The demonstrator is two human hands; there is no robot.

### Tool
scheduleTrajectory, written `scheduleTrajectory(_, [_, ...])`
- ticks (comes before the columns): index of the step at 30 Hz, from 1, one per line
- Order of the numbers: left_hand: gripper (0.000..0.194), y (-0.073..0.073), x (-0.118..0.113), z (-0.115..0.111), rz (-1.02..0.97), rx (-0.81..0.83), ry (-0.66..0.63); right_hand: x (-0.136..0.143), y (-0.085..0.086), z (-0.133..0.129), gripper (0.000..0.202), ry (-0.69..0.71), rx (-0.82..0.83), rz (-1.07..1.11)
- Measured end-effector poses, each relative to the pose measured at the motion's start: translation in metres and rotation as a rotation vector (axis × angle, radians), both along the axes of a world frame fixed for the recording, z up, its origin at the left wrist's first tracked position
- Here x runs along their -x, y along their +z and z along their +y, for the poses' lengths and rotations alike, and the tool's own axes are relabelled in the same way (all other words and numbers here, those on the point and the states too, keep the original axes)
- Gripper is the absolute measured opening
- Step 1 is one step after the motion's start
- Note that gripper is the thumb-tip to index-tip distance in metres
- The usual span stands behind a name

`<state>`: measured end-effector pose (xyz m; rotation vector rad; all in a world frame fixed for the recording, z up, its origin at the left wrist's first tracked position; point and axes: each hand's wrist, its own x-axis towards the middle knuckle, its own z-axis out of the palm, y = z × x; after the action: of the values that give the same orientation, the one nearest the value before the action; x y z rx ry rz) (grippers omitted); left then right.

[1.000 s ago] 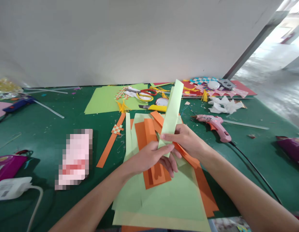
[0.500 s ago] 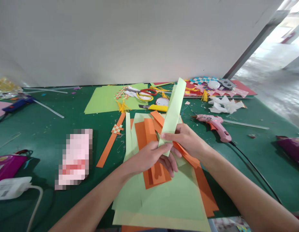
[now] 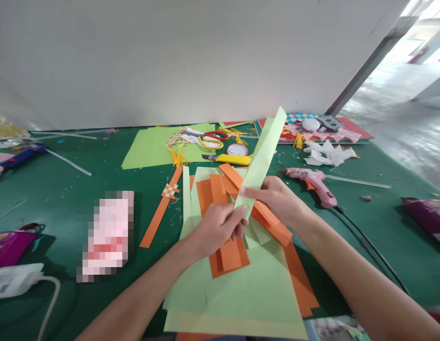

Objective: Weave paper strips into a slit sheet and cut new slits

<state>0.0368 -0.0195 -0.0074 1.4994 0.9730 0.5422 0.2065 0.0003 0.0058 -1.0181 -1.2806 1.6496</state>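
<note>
Between both hands I hold a folded strip of light green paper (image 3: 264,154), tilted up and to the right. My left hand (image 3: 220,225) pinches its lower end, thumb on top. My right hand (image 3: 277,196) grips it a little higher along the right edge, thumb across the face. Under the hands lie folded orange paper strips (image 3: 230,255) on a stack of pale green sheets (image 3: 255,289). Another orange strip (image 3: 273,225) passes just below my right hand. To the left rests an orange strip with a woven checkered piece (image 3: 170,191) on it.
A pink glue gun (image 3: 317,182) with its cord lies at right. Behind the stack are scissors (image 3: 209,139), a yellow utility knife (image 3: 230,159) and a green sheet (image 3: 142,147). A blurred pink object (image 3: 109,232) and a white plug (image 3: 19,279) sit at left. A wall (image 3: 170,61) stands behind.
The green strip has tilted further right, its top end moving right and slightly up. My left fingers, spread below the strip before, have drawn in around its lower end.
</note>
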Motion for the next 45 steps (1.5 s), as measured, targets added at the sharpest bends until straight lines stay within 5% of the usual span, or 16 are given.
scheduleTrajectory(12, [0.041, -0.003, 0.003, 0.004, -0.054, -0.107, 0.151, -0.009, 0.005, 0.004, 0.024, 0.094, -0.087, -0.368])
scheduleTrajectory(25, [0.043, -0.002, 0.003, 0.002, 0.116, -0.262, 0.137, -0.010, 0.004, 0.003, 0.025, 0.202, -0.060, -0.448])
scheduleTrajectory(45, [0.045, 0.003, 0.005, 0.002, 0.130, -0.220, 0.072, -0.014, 0.000, 0.005, 0.027, 0.287, -0.016, -0.341])
